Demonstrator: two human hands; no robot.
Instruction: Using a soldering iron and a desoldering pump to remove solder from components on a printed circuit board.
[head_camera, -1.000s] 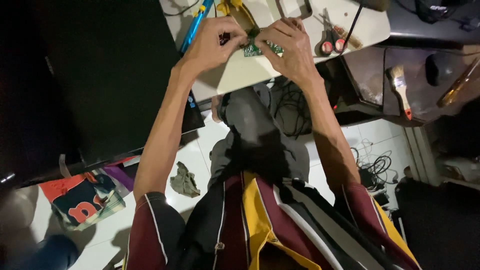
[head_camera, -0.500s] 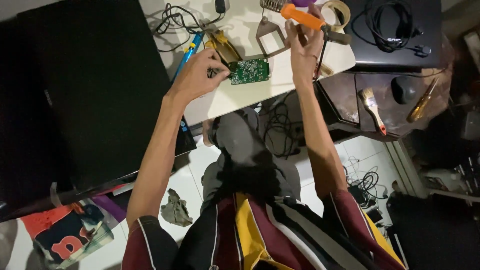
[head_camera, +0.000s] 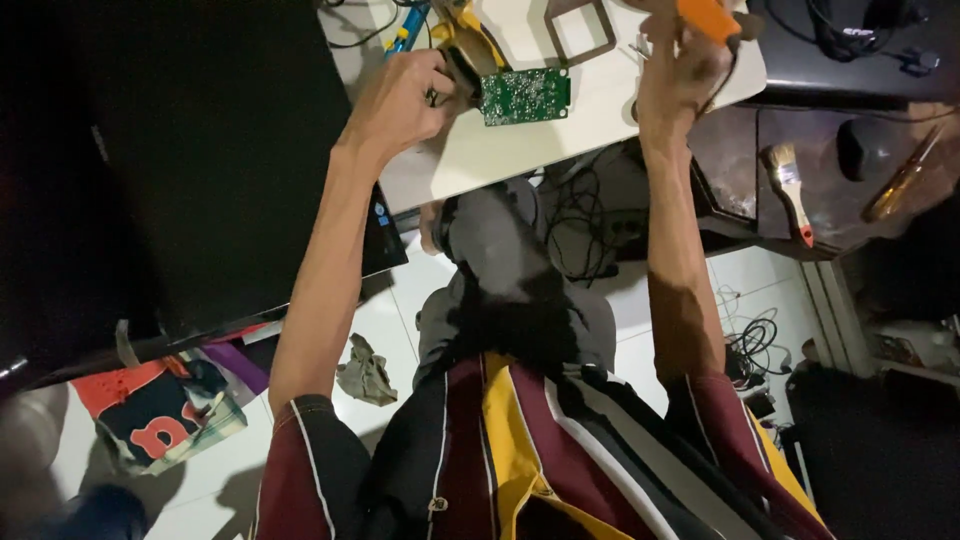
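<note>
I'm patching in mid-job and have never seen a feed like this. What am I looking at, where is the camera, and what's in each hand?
No machine here: a person works with two bare hands, filmed by one camera worn on the head, looking down past a striped shirt. The left hand grips the edge of a green circuit board lying on a pale work board. The right hand is closed around an orange-handled tool at the top edge; its tip is out of view. Further right, a paintbrush lies on a dark surface. Cables and a crumpled rag lie on the floor.
</note>
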